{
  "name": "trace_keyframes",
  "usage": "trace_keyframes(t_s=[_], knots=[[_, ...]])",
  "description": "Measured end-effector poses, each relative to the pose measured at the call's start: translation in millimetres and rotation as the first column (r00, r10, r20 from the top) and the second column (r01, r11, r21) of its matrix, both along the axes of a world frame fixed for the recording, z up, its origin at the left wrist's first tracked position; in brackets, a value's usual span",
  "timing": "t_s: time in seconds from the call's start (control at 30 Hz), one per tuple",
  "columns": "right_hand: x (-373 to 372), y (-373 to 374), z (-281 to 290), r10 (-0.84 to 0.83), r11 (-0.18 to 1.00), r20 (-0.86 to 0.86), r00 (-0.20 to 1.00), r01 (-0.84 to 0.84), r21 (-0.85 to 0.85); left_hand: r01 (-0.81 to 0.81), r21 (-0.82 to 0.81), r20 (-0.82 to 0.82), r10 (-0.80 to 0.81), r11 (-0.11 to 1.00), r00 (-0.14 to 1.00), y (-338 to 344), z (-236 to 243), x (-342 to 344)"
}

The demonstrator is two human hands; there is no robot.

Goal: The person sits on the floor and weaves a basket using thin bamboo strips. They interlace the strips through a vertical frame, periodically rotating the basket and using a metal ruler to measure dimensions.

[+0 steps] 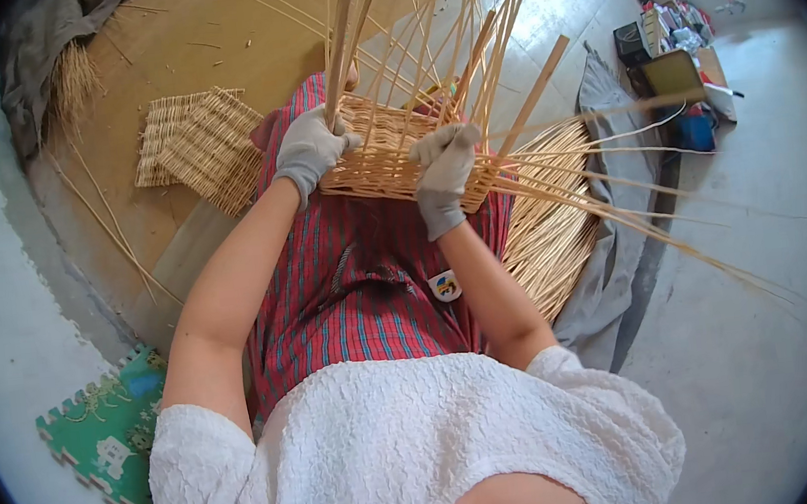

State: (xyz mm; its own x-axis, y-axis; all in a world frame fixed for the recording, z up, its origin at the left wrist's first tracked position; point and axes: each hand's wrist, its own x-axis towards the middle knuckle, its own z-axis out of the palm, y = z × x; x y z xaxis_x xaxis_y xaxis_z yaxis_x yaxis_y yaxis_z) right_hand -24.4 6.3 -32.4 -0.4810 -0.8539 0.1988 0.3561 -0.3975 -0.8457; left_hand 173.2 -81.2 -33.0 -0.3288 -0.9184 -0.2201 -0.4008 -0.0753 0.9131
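A partly woven tan wicker basket (374, 127) with long loose rods and several flat wooden stakes (535, 90) rests across my lap on red striped cloth (361, 315). My left hand (312, 148), in a grey-white glove, is closed on the basket's left corner at the foot of an upright stake (340, 22). My right hand (444, 171), gloved the same way, is closed at the weave near the right end, fingers curled around what looks like a thin rod; the exact grip is partly hidden. Long rods fan out rightward from that end.
Two woven square panels (206, 155) lie at the left, near grey cloth (28, 45). A bundle of rods (550, 246) on grey sheeting lies at the right. A green foam mat (108, 431) sits lower left. Piled boxes and bags (673, 56) stand back right.
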Motion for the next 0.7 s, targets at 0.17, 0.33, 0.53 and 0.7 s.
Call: trace_keyframes(t_s=[0.17,0.33,0.53,0.7], knots=[[9,-9,3,-0.2,0.977,-0.094,0.975,0.206,0.059,0.01,-0.067,0.139,0.0,0.998,0.99,3,31,-12],[19,-8,9,-0.254,0.959,0.044,0.966,0.246,0.137,-0.075,-0.051,0.125,0.081,0.996,0.989,-12,-2,-12],[-5,27,-7,-0.019,0.998,0.086,0.996,0.014,0.063,-0.065,0.095,0.116,0.053,0.993,0.992,-4,33,-15],[-71,70,15,-0.321,0.936,0.156,0.934,0.289,0.2,-0.454,-0.641,-0.228,0.411,0.619,0.883,9,47,-14]])
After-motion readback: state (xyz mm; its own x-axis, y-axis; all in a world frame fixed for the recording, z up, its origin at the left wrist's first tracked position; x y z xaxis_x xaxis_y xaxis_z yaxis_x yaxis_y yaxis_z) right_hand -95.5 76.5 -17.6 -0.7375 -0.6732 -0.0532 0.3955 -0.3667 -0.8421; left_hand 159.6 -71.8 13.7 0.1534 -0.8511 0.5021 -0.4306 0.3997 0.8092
